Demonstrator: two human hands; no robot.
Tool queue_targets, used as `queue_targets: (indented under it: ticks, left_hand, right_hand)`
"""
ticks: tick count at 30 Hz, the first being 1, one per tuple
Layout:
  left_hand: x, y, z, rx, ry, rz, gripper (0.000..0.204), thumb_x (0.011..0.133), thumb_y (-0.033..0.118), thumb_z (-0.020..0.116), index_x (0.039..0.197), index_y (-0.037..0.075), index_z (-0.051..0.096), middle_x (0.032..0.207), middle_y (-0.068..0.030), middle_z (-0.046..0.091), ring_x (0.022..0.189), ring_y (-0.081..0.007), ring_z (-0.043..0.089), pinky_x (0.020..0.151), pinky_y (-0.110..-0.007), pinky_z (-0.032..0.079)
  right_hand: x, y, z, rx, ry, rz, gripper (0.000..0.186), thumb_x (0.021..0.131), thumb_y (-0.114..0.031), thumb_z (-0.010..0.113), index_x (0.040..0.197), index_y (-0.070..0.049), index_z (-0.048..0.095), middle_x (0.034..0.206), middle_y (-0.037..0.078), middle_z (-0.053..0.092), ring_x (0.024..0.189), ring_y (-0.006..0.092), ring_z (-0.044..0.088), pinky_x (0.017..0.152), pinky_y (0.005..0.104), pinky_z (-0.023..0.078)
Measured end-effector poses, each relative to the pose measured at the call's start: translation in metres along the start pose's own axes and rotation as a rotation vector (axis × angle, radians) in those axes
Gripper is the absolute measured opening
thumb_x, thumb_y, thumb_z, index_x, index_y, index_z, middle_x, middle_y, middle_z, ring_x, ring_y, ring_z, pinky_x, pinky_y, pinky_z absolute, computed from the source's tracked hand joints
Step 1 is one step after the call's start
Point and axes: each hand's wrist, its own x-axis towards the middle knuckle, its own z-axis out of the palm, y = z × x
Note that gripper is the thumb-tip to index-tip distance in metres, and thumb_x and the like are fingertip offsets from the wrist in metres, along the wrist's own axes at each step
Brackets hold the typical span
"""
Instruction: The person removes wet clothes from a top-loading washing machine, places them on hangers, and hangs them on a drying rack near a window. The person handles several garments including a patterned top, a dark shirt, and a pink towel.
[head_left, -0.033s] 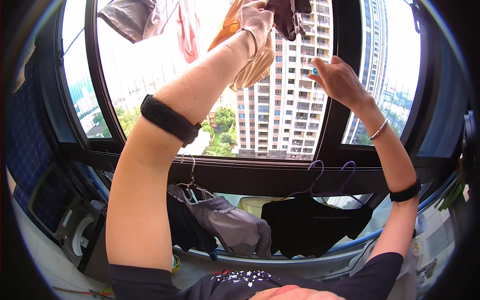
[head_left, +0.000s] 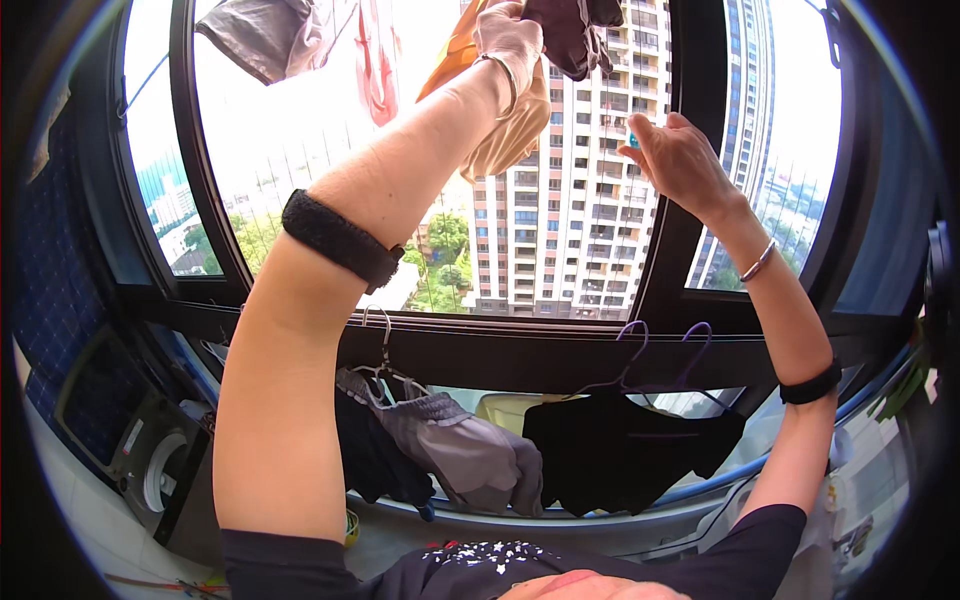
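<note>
My left hand (head_left: 508,45) is raised at the top of the view, fingers closed at the edge of a dark brown garment (head_left: 565,35) hanging outside the window. Behind it hang an orange-tan garment (head_left: 510,135), a pink one (head_left: 375,70) and a grey one (head_left: 265,40). My right hand (head_left: 672,160) is held up lower and to the right, in front of the window frame, thumb and fingers closed on a small teal clip (head_left: 634,138), apart from the garments. What exactly the left fingers grip is partly hidden.
Below the dark sill (head_left: 470,350), grey shorts (head_left: 450,450) and dark garments (head_left: 620,450) hang on white and purple hangers (head_left: 635,335). A machine with a round opening (head_left: 150,470) is at the lower left. Side window frames (head_left: 185,150) border the opening, with high buildings outside.
Both hands have shifted very slightly, my left a touch leftward and my right a touch rightward; otherwise the scene is the same.
</note>
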Motion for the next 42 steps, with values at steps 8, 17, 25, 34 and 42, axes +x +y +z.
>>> queue_targets:
  ticks: [8,17,25,34,42]
  left_hand:
    - [0.008,-0.013,0.003,0.323,-0.001,0.088,0.026,0.078,0.017,0.079,0.094,0.002,0.065,0.081,-0.0067,0.066,0.073,-0.0185,0.064,0.054,-0.033,0.052]
    - [0.001,-0.001,0.008,0.054,0.121,-0.204,0.013,0.084,0.011,0.057,0.077,0.002,0.064,0.070,-0.0083,0.059,0.058,-0.0184,0.055,0.054,-0.033,0.042]
    - [-0.008,-0.005,-0.001,0.032,0.170,-0.219,0.026,0.078,0.011,0.050,0.093,0.005,0.072,0.099,-0.0179,0.070,0.091,-0.0354,0.066,0.086,-0.039,0.049]
    - [-0.021,-0.001,-0.005,0.149,0.157,-0.140,0.027,0.078,0.009,0.050,0.094,0.006,0.072,0.095,-0.0196,0.069,0.092,-0.0350,0.066,0.086,-0.039,0.049]
    - [-0.022,-0.006,-0.033,0.204,-0.006,-0.058,0.024,0.092,0.024,0.063,0.109,0.008,0.069,0.066,-0.0004,0.058,0.053,-0.0074,0.052,0.047,-0.024,0.046]
  right_hand:
    - [0.060,0.002,-0.010,1.090,0.274,0.517,0.044,0.101,-0.043,0.044,0.118,-0.004,0.055,0.103,0.011,0.068,0.094,0.0164,0.067,0.085,0.0287,0.051]
    - [0.135,0.016,0.046,1.217,0.360,0.860,0.038,0.102,-0.040,0.045,0.116,-0.005,0.053,0.109,0.015,0.063,0.098,0.0242,0.061,0.087,0.0379,0.048]
    - [0.115,0.071,0.078,0.890,0.597,0.837,0.030,0.093,-0.029,0.065,0.105,-0.001,0.064,0.076,0.004,0.065,0.062,0.0134,0.057,0.059,0.0304,0.047]
    - [0.153,0.112,0.133,0.680,0.769,1.155,0.025,0.086,-0.042,0.065,0.096,-0.022,0.077,0.089,0.009,0.074,0.083,0.0256,0.070,0.073,0.0393,0.054]
    - [0.183,0.107,0.129,0.573,0.480,1.338,0.029,0.084,-0.045,0.065,0.098,-0.022,0.076,0.094,0.006,0.074,0.098,0.0255,0.069,0.082,0.0407,0.054]
